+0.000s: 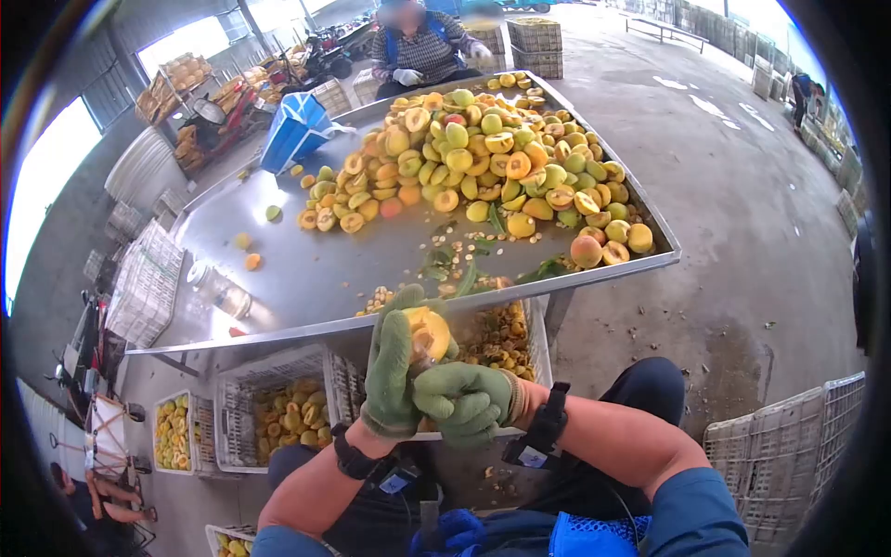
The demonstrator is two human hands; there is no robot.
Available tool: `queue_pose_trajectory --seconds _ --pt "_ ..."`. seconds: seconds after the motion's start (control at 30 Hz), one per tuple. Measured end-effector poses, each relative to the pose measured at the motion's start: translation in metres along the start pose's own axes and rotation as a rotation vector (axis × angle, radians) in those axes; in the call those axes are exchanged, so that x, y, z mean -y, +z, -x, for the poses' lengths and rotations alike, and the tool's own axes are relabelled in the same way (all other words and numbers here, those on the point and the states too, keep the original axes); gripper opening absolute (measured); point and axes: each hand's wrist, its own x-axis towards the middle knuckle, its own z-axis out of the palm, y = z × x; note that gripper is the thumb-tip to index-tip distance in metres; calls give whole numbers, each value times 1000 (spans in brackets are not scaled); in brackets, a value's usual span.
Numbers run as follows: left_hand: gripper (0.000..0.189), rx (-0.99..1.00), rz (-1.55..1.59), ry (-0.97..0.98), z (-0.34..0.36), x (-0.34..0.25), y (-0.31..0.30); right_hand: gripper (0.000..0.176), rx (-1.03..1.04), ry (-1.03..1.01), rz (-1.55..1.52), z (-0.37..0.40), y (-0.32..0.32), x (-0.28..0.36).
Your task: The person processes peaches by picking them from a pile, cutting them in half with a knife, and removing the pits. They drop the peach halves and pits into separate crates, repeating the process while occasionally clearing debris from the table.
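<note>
My left hand [392, 376], in a green glove, is closed around a cut yellow peach [428, 330] with its hollow facing up. My right hand [467, 401], gloved alike, is curled into a fist just below the peach. A small shiny bit shows between that fist and the fruit, too little to name. Both hands are in front of the near edge of a metal table [325, 269]. On the table lies a big heap of whole and halved peaches [464, 158], with loose pits [455, 255] and green leaves [469, 278] before it.
Beneath the table edge stand a crate [538, 343] of scraps and a crate [227, 408] of peach halves. A clear jar [218, 288] and a blue-and-white container [295, 135] are on the table. A gloved co-worker [422, 51] sits opposite. Crates [784, 446] stand at right.
</note>
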Motion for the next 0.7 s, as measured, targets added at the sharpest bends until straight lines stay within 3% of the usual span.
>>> queue_pose_trajectory --seconds 0.1,0.2,0.3,0.33,0.43,0.53,0.63,0.7 --pt "54 13 142 -79 5 -7 -4 37 -32 49 48 -5 2 -1" --pt "54 33 438 -188 -2 -4 -32 43 -365 171 500 -11 33 5" --pt "56 -235 320 -14 -10 2 -53 48 -545 167 781 -2 25 10" --pt "55 -193 368 -42 -10 0 -66 58 -640 291 874 1 19 18" --pt "55 -177 304 4 -1 -3 -85 70 -1090 407 1151 4 -3 16" --pt "54 -214 283 -8 5 -5 -99 81 -1144 551 1246 11 -19 13" --pt "51 -278 166 7 16 -10 -120 75 -1052 561 1483 11 -11 13" --pt "45 -175 193 -91 14 -11 -135 65 -953 353 1701 17 -15 6"
